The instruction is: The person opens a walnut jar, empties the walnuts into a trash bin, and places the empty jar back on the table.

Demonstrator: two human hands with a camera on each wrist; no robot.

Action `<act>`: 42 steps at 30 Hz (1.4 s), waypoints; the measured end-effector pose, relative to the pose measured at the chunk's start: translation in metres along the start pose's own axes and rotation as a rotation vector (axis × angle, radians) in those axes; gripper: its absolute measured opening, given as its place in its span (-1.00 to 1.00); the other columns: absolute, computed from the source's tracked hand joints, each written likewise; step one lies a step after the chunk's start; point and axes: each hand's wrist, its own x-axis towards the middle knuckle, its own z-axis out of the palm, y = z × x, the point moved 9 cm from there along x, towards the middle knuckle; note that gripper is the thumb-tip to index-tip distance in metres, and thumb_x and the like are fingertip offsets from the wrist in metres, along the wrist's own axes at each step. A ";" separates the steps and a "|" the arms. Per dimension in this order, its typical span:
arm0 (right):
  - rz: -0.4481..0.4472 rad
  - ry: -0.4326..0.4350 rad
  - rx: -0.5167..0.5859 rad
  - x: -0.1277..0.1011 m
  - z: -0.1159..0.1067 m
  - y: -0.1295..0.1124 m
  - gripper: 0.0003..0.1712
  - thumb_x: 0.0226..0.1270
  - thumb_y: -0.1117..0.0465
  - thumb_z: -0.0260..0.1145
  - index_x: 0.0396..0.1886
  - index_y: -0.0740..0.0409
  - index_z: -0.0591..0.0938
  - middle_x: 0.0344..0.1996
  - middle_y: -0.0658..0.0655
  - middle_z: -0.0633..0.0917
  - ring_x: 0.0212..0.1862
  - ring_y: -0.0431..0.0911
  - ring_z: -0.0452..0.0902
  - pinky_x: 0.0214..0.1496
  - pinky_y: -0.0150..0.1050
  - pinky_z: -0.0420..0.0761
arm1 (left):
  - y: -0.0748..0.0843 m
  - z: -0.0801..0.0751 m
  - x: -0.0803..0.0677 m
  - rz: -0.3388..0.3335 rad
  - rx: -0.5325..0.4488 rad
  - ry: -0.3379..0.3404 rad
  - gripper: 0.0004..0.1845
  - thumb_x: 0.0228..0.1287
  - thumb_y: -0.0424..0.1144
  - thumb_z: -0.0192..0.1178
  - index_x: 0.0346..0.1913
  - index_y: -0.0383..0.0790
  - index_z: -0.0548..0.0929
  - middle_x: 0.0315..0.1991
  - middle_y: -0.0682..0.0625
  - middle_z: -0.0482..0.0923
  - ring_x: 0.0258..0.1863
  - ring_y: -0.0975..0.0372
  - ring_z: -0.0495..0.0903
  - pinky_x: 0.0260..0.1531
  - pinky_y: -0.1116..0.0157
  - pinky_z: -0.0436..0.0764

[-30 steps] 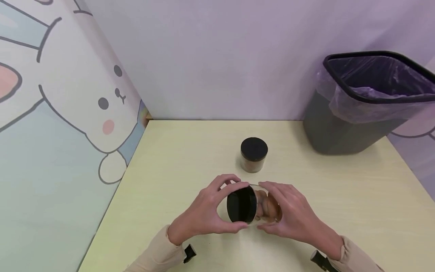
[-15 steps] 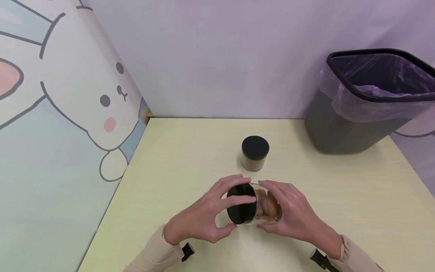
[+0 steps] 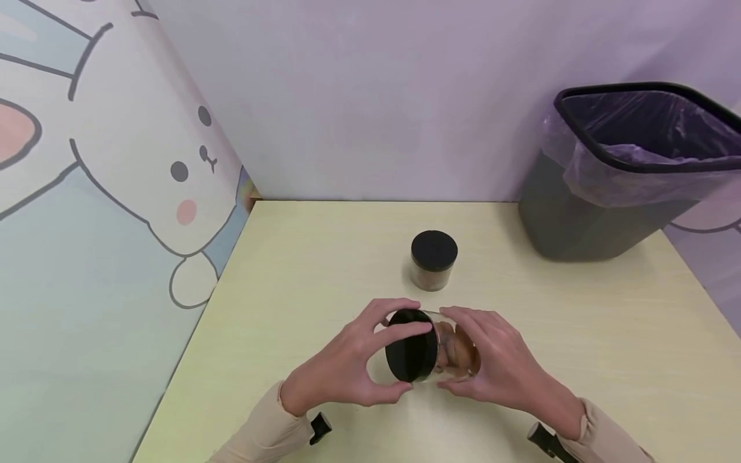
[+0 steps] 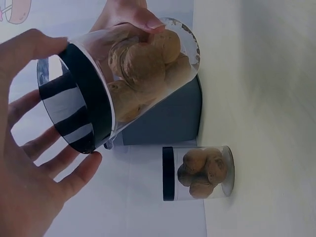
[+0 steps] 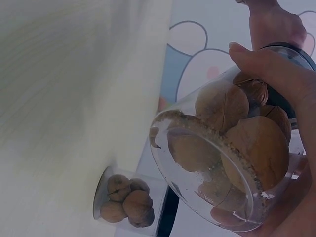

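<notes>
A clear jar [image 4: 148, 74] of walnuts lies tilted on its side above the table, held between both hands. Its black lid [image 3: 410, 357] faces left and sits on the jar's mouth. My left hand [image 3: 341, 366] holds the lid by its rim, thumb on one side and fingers spread round the other. My right hand [image 3: 506, 363] grips the jar's body near the base, thumb below and fingers over the top. Several walnuts [image 5: 222, 106] press against the glass in the right wrist view. The left palm stands apart from the lid's top.
Behind the hands stands a second, upright jar [image 3: 431, 276] with a black lid and several walnuts inside. A grey bin [image 3: 570, 222] with a purplish liner stands at the table's back right. A pale wall borders the table [image 3: 312, 251] behind, and a rabbit-patterned wall its left side.
My left hand's fingers and thumb have shifted round the lid; its thumb drew back, then came up to the rim again. The right hand and the jar have barely moved.
</notes>
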 end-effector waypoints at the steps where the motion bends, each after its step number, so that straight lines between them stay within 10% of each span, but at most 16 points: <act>1: 0.002 -0.001 -0.002 0.000 0.000 0.000 0.12 -0.50 -0.28 0.62 0.18 0.11 0.50 0.02 -0.01 0.59 0.02 -0.08 0.53 0.02 -0.11 0.46 | -0.002 -0.001 0.000 -0.018 0.006 0.019 -0.21 -0.07 -0.08 0.41 0.31 -0.06 0.37 0.29 -0.07 0.23 0.20 0.16 0.30 -0.01 0.38 0.45; 12: -0.016 0.017 -0.005 -0.003 -0.002 -0.003 0.13 -0.52 -0.27 0.63 0.18 0.11 0.51 0.02 -0.01 0.60 0.01 -0.08 0.53 0.02 -0.13 0.45 | -0.006 -0.002 -0.003 -0.094 0.002 0.054 -0.15 -0.06 0.09 0.42 0.34 -0.05 0.35 0.23 0.01 0.28 0.17 0.25 0.36 0.00 0.40 0.46; 25: -0.004 0.007 0.005 -0.004 -0.002 -0.004 0.13 -0.50 -0.28 0.62 0.19 0.11 0.50 0.05 -0.01 0.59 0.02 -0.06 0.52 -0.01 -0.06 0.50 | 0.008 0.002 -0.003 0.039 -0.020 -0.042 -0.18 -0.09 -0.21 0.43 0.32 -0.07 0.33 0.37 -0.13 0.13 0.33 0.11 0.20 0.19 0.24 0.36; 42: 0.006 0.018 0.000 -0.004 -0.002 -0.005 0.12 -0.55 -0.23 0.64 0.16 0.10 0.51 0.01 0.01 0.59 0.01 -0.10 0.50 -0.03 -0.09 0.47 | -0.005 -0.008 -0.007 -0.089 -0.057 0.127 -0.16 -0.16 0.01 0.48 0.27 -0.08 0.41 0.15 -0.04 0.29 0.03 0.22 0.37 0.00 0.35 0.47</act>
